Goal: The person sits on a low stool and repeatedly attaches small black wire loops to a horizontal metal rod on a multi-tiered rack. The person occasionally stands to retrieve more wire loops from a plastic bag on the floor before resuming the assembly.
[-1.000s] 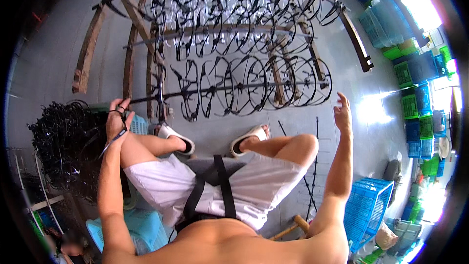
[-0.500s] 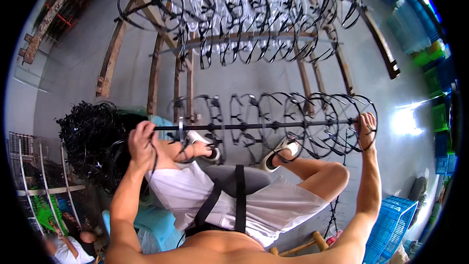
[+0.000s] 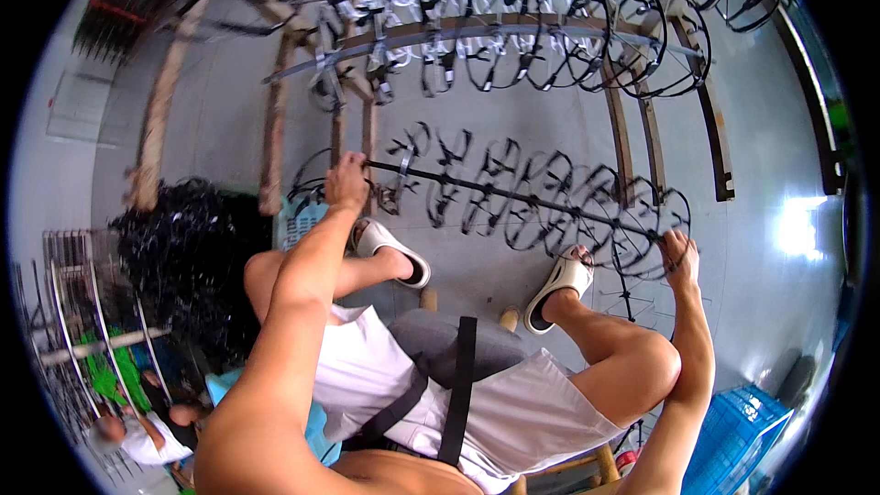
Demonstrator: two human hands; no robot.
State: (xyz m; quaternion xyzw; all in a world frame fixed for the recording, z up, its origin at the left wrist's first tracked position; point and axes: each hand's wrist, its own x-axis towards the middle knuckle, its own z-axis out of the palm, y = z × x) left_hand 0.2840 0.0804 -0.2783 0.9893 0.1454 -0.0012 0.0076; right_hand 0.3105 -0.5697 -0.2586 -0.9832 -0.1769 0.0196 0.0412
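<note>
Rod [image 3: 522, 197], dark and thin, strung along its length with black wire rings [image 3: 550, 220]; held clear of the grey floor [image 3: 220, 128], slanting from 10 o'clock down to 3 o'clock across the middle of the view, above the knees

Left hand [image 3: 346, 181] at the rod's 10 o'clock end: fingers curled shut around it, arm stretched well forward. Right hand [image 3: 680, 252] at the 3 o'clock end: closed about the rod tip, among the last rings, with the exact finger hold too small to tell

Below the rod, two pale sandals, left [image 3: 390, 247] and right [image 3: 561, 286], planted on the floor, legs apart, seated posture

Beyond, toward 12 o'clock: rack [image 3: 513, 29] of long wooden beams carrying further rows of like rings, some wrapped in white; upright beams [image 3: 273, 119] running down from it toward 9 o'clock

At 9 o'clock, just beside the left knee: heap [image 3: 188, 257] of tangled black wire parts. At 5 o'clock: blue crate [image 3: 733, 440], well apart from the rod. At 7 o'clock: another person, low in the corner, not engaged with the rod

Step in hand, as a judgement: loaded rod lifted by both ends, carried between lap and rack. Any further shift calls for both grips kept firm and the ends brought nearer level, since otherwise free to slide toward the lower, right end
</note>
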